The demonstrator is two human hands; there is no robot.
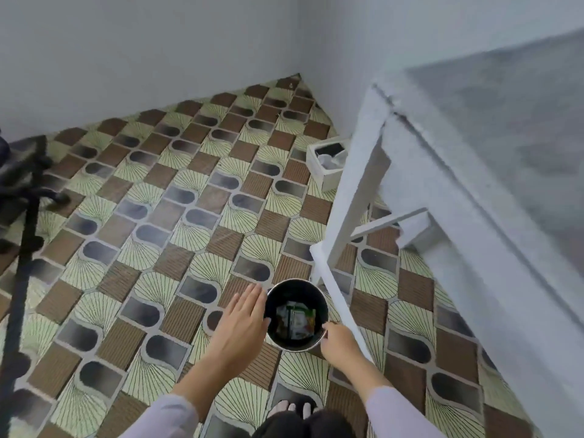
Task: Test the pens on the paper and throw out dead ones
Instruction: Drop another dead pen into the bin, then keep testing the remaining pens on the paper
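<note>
A small round metal bin [278, 339] with a black inside stands on the patterned floor beside a white table leg. Crumpled wrappers [297, 320] lie at its bottom, and whether a pen is among them I cannot tell. My left hand [241, 324] hovers flat just left of the bin, fingers stretched out and holding nothing, thumb near the rim. My right hand [338, 341] is at the right rim, fingers curled onto its edge. No pen or paper shows in either hand.
A white table [357, 191] with a blurred grey top fills the right side, and its crossbars run close past the bin. A white box [327, 165] sits under it by the wall. A black stand [25, 197] rises at the left. My feet [294, 409] are below.
</note>
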